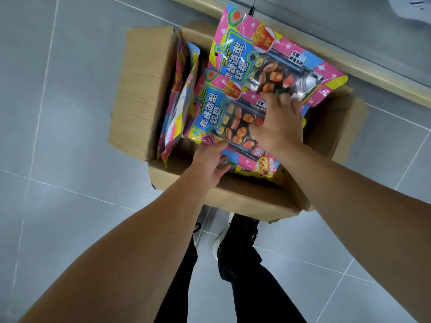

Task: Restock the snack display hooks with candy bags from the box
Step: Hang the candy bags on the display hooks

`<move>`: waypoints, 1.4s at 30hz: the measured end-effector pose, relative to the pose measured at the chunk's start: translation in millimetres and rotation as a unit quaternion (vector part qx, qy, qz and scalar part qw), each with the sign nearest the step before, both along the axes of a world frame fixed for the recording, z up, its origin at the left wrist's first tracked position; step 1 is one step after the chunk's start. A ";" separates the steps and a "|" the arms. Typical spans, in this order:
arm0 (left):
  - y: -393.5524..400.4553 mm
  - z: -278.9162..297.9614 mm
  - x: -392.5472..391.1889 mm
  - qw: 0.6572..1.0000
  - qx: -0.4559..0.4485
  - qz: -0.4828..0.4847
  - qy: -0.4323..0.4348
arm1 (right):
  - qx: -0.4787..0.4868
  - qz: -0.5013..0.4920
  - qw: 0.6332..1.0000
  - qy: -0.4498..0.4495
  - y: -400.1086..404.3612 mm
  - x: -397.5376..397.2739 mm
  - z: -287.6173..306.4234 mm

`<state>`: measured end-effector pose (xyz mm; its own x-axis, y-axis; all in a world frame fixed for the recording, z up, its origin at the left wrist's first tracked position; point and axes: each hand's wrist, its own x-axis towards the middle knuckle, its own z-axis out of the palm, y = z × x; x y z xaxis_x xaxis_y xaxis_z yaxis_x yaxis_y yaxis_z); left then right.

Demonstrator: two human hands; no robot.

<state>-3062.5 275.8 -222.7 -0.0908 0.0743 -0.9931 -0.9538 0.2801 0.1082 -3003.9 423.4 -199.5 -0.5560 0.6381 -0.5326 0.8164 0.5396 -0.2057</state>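
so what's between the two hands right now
In the head view, the lower candy bag spans the gap: the left hand grips its near edge, the right hand rests on top.

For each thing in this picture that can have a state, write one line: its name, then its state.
cardboard box: flaps open, standing on the floor
upper candy bag: sealed, raised above the box, right hand's fingers on its lower edge
lower candy bag: sealed, held at its near edge by the left hand
upright bags: standing in the box
left hand: gripping
right hand: fingers spread across both bags
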 end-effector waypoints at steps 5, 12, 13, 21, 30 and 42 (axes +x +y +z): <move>-6.1 2.9 2.5 0.999 0.003 0.013 0.030 | -0.077 -0.087 0.993 -0.014 -7.5 15.3 -4.1; -21.1 33.1 1.9 0.998 0.027 0.010 0.059 | -0.155 -0.167 0.974 0.014 -14.6 27.4 34.9; -20.7 43.6 2.0 0.997 0.029 0.011 0.066 | -0.183 -0.203 0.962 0.031 -18.8 30.0 46.3; -20.8 188.2 -13.6 0.986 0.013 -0.109 0.127 | -0.252 -0.377 0.889 0.066 -56.1 50.8 182.9; -25.9 430.2 -54.9 0.950 0.100 -0.191 0.225 | -0.258 -0.399 0.861 0.182 -75.1 37.1 418.8; -22.7 634.7 -30.8 0.857 0.232 -0.297 0.350 | -0.255 -0.385 0.815 0.351 -91.7 98.6 625.7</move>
<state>-3093.3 253.1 412.0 -0.4624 0.6860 -0.5618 -0.3126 0.4668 0.8273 -2905.2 331.7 426.2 -0.3777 0.7372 -0.5602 0.4567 -0.3780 -0.8053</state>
